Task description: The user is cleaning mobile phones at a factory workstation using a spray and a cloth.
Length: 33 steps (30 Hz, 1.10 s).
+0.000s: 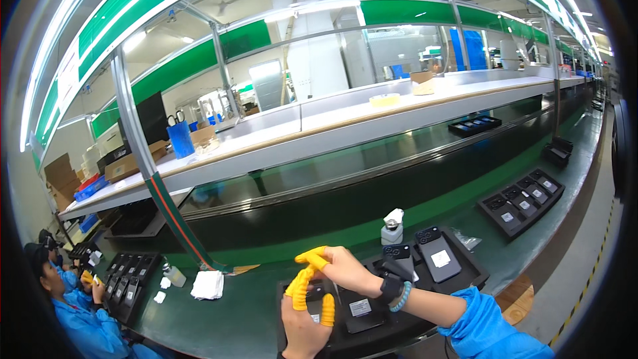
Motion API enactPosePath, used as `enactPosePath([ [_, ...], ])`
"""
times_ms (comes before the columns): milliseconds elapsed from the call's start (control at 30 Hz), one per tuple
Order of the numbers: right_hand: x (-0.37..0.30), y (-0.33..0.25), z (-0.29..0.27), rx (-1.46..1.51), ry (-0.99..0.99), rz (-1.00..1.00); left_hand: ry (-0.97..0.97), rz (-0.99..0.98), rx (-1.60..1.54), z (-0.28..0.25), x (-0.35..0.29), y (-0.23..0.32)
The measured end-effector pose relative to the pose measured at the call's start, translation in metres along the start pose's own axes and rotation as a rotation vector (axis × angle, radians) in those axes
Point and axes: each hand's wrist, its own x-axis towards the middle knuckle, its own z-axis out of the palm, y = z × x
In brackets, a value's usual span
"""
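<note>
Together, two hands point(307, 330) point(352, 272) meet beside at least three phones point(439, 259)

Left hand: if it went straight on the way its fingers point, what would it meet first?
Likely the right hand: its yellow-covered fingers lie just beyond the fingertips of the left hand. They may already touch; depth is unclear.

blue cup point(180, 141) on white shelf point(332, 113); yellow object point(385, 100) near cardboard box point(422, 83); white wipes point(207, 285)
</note>
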Motion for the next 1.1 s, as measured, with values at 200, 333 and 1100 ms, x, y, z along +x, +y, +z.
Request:
enactPosePath([
  [200, -0.014, -0.029, 0.005, 1.043, -0.401, 0.171, 0.445, -0.795, -0.907, 0.04, -0.036, 0.041],
  [333, -0.042, -0.07, 0.026, 1.4, -0.547, 0.193, 0.488, -0.878, -1.242, 0.051, -0.056, 0.02],
  [1100, -0.013, -0.017, 0.052, 1.517, -0.354, 0.167, 0.098, -0.799, -1.364, 0.023, -0.074, 0.045],
])
